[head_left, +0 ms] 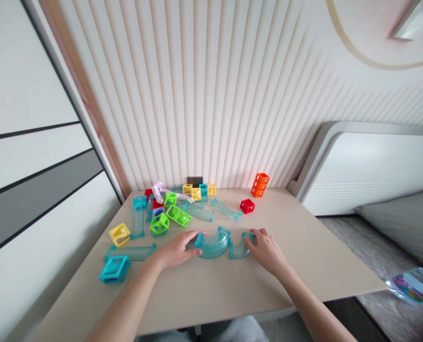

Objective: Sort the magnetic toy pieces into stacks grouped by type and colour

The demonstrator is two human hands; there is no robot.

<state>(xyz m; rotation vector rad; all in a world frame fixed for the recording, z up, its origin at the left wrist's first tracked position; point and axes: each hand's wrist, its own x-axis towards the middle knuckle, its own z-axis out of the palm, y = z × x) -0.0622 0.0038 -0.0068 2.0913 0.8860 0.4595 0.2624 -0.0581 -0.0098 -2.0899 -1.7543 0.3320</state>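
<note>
Starting at the left edge of the counter (204, 289), a teal square frame (114, 269) is seen lying flat near the front, with a straight clear-teal track piece (131, 251) just behind it and a yellow frame (119, 233) further back. Behind these, a loose pile of green frames (168, 216), more track sections and small yellow cubes (196, 192) is gathered against the ribbed wall. The left hand (177, 249) is laid with its fingers curled against the left end of a curved teal track (213, 244), which is pressed down on the counter rather than lifted. Immediately to the right, a second curved track (239, 248) is set end to end with the first, and it is gripped at its far end by the right hand (266, 249). The two hands are thus kept apart, each closed on its own curve. The joint between the curves appears closed or nearly so; whether it is fully seated cannot be told. For a clean join, both pieces should be kept flat, pushed straight toward each other, and the ends lined up before pressure is added. Further right, a red cube (247, 205) and an orange block stack (260, 185) are left standing well clear of the hands.
</note>
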